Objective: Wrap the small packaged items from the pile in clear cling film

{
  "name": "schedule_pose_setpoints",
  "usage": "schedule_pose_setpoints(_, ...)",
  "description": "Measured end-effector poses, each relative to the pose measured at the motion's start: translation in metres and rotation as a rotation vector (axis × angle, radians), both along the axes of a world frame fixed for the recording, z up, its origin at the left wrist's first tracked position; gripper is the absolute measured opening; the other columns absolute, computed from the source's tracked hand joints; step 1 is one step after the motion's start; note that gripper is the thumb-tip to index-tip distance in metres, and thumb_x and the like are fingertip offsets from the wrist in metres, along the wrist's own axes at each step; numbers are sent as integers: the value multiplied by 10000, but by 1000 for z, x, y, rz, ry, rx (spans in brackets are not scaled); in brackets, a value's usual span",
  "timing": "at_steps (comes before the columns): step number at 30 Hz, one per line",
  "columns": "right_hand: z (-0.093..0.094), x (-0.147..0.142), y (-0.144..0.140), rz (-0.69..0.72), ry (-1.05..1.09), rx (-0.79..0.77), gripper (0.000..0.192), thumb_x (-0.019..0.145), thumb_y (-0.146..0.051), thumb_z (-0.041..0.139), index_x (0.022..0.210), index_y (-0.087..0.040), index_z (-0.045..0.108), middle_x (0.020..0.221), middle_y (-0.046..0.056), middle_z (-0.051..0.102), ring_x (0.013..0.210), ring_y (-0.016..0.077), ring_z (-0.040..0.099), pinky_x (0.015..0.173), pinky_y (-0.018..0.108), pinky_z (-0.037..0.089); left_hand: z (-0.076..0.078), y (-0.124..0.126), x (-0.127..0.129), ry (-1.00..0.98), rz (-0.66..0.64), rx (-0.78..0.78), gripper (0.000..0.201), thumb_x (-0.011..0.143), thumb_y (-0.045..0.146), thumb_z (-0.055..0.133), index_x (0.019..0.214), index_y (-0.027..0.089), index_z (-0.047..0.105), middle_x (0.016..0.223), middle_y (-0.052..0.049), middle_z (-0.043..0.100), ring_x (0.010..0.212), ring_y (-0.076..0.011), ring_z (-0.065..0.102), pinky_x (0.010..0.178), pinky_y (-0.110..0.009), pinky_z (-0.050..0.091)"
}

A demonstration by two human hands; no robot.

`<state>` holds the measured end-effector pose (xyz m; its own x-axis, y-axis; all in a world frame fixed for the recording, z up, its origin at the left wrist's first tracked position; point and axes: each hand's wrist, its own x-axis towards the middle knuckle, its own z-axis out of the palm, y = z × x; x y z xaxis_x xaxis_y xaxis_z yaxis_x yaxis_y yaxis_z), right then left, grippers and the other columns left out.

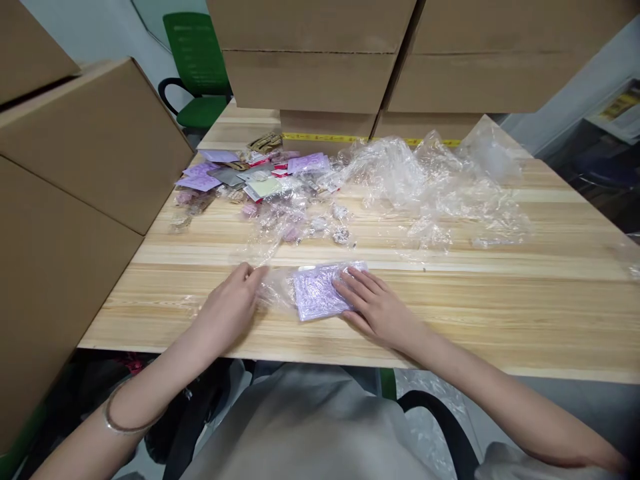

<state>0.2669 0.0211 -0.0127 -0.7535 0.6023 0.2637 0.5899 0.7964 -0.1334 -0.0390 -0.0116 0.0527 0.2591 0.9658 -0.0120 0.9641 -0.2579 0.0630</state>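
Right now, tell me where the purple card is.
In the head view the purple card lies on the wooden table near its front edge, inside clear film, between both hands.

Left hand [231, 308] curled, fingertips pinched toward one o'clock; right hand [376, 307] flat, palm down, fingers spread toward eleven o'clock.

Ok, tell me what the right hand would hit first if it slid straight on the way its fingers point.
The right hand points up-left, fingertips already on the purple packet. Past it, the line probably meets the crumpled clear plastic, then the pile of small packets; depth is uncertain.
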Motion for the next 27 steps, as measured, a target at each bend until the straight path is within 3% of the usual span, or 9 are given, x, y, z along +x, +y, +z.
schedule_pose_setpoints(4, 1, -6, -4, -13, -15, 35, 475, 986, -341, 482, 1403, -115, 510, 1460, 173, 480, 1399, 338, 380, 1111, 532, 382, 3, 8, 58, -197, -44, 178, 298, 789, 66, 457, 1061, 164, 528, 1003, -93, 489, 850, -229, 563, 714, -358, 535)
schedule_pose_setpoints(7, 0, -9, -6, -8, -14, 57, 426, 986, -282, 482, 1364, -93, 537, 1435, 196, 500, 1395, 349, 381, 1088, 536, 414, -14, 17, 105, -342, -167, 129, 254, 818, 41, 420, 1034, 154, 491, 1019, -110, 500, 909, -242, 547, 777, -396, 538)
schedule_pose_setpoints(9, -3, -9, -7, -8, 12, 69, 400, 984, -283, 489, 1324, -82, 555, 1412, 200, 525, 1394, 346, 383, 1089, 525, 424, -28, 20, 121, -369, -242, 79, 250, 827, 27, 412, 1034, 150, 479, 1018, -121, 524, 956, -264, 543, 822, -440, 534)
schedule_pose_setpoints(13, -8, -4, -9, -36, 159, 35, 412, 969, -330, 522, 1291, -74, 526, 1340, 213, 586, 1371, 310, 430, 1077, 490, 464, -41, 13, 111, -459, -371, 65, 429, 841, 37, 430, 1256, 139, 397, 1202, -152, 536, 1159, -276, 524, 990, -475, 492)
schedule_pose_setpoints(15, -9, -2, -9, -30, 205, 6, 398, 960, -297, 531, 1302, -94, 503, 1368, 211, 562, 1380, 295, 421, 1073, 492, 471, -39, 7, 95, -457, -431, 58, 550, 829, 21, 419, 1354, 155, 323, 1405, -183, 411, 1308, -283, 446, 1028, -455, 482)
schedule_pose_setpoints(17, -9, -1, -9, -10, 201, -2, 379, 936, -224, 529, 1297, -110, 510, 1412, 203, 525, 1406, 296, 378, 1089, 511, 450, -34, 4, 79, -380, -409, 93, 566, 831, -3, 383, 1367, 168, 324, 1491, -199, 306, 1357, -309, 407, 1001, -467, 503)
schedule_pose_setpoints(21, -7, 0, -10, 15, 152, 16, 403, 875, -150, 528, 1274, -97, 556, 1430, 201, 506, 1417, 313, 354, 1113, 521, 420, -28, 10, 71, -318, -421, 224, 326, 925, 38, 361, 1205, 147, 486, 1166, -159, 557, 1093, -275, 594, 870, -431, 556)
schedule_pose_setpoints(24, -5, 3, -11, 25, 133, 5, 375, 876, -148, 528, 1245, -121, 589, 1396, 171, 551, 1396, 306, 395, 1111, 510, 429, -35, 22, 86, -399, -514, 237, 224, 970, 107, 382, 1129, 154, 533, 1012, -105, 599, 950, -207, 621, 822, -339, 560)
schedule_pose_setpoints(27, -4, 7, -11, 25, 160, -24, 317, 917, -134, 497, 1216, -160, 599, 1282, 129, 644, 1376, 284, 430, 1101, 491, 449, -46, 31, 101, -484, -546, 215, 193, 972, 127, 397, 1066, 161, 563, 979, -97, 631, 948, -205, 620, 839, -344, 546)
